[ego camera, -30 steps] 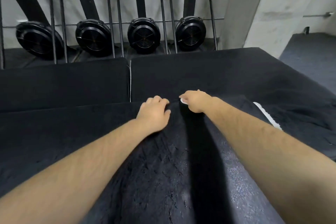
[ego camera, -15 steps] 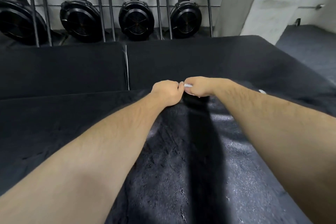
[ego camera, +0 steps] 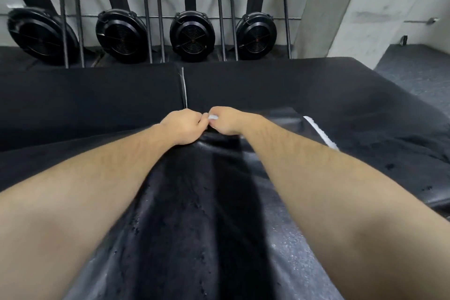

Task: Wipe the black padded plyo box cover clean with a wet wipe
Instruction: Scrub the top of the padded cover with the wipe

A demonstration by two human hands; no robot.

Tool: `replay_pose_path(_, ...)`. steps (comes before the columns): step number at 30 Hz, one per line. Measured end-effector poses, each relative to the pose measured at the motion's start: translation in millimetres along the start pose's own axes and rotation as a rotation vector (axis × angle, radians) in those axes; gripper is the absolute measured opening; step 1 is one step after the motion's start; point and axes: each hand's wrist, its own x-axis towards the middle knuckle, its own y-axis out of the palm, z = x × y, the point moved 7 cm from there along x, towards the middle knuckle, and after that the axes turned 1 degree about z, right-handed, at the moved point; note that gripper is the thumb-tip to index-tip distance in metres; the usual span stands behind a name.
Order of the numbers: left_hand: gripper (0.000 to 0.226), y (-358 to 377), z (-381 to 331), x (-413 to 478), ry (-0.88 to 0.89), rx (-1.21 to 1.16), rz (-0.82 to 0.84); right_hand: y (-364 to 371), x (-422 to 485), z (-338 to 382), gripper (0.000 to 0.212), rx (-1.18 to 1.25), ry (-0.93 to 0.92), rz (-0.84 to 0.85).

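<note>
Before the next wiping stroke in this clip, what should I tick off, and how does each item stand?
1. Holding the wet wipe: ok, the right hand pinches it.
2. Grip of the left hand on the wipe: cannot tell, its curled fingers hide the contact.
3. Wipe spread flat: cannot tell, mostly hidden.
4. Start position: ok, both hands sit at the far edge of the plyo box cover.
5. Cover's middle band wiped: cannot tell, darker than the glossy sides.

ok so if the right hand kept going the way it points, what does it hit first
Probably the left hand: the right hand, pinching the wipe, points straight at it, and the two look almost touching.
</note>
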Motion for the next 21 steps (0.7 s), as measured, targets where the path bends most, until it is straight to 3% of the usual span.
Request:
replay_pose_path(4, 0.046, -21.8, 76.3, -34.6, -0.059, 0.068, 0.005, 15.4, 16.3, 82.8, 0.023, -0.186, -0.114, -0.064)
replay_pose_path(8, 0.051, -28.9, 102.3, -51.2, -0.081, 0.083, 0.036, 24.2, 14.7, 115.0, 0.035, -0.256, -0.11, -0.165)
replay_pose_path(14, 0.043, -11.4, 62.2, -58.4, -0.027, 0.106, 0.15, 33.0, -3.0, 85.2, 0.021, -0.185, -0.111, -0.031)
replay_pose_path(17, 0.043, -7.5, 39.2, -50.6, -0.041, 0.155, 0.17, 32.1, -16.1, 64.4, 0.01, -0.202, -0.102, -0.075)
replay_pose_path(21, 0.037, -1.2, 2.5, -50.4, -0.074, 0.305, 0.105, 25.3, -30.3, 40.8, 0.029, -0.243, -0.085, -0.064)
